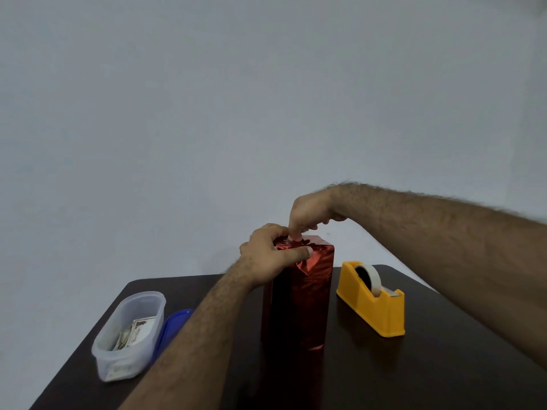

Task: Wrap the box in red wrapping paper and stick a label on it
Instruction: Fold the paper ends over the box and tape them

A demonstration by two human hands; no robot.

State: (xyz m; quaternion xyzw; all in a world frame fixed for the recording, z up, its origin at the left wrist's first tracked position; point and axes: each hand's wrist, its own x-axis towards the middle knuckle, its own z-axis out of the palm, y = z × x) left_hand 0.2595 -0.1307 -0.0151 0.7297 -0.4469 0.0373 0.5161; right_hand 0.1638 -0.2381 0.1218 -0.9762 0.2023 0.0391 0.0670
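Observation:
A tall box wrapped in shiny red paper [299, 297] stands upright in the middle of the dark table [429, 365]. My left hand [266, 255] grips its top left corner, thumb laid across the folded paper at the top. My right hand [307, 214] comes down from above with fingertips pressing on the folded top flaps. Whether a piece of tape sits under the fingers is hidden. Labels lie inside a clear plastic tub [130, 332] at the left.
A yellow tape dispenser [371, 300] with a roll of pale tape stands right of the box. A blue lid [171, 327] lies beside the tub, partly behind my left forearm. A plain grey wall rises behind the table's far edge.

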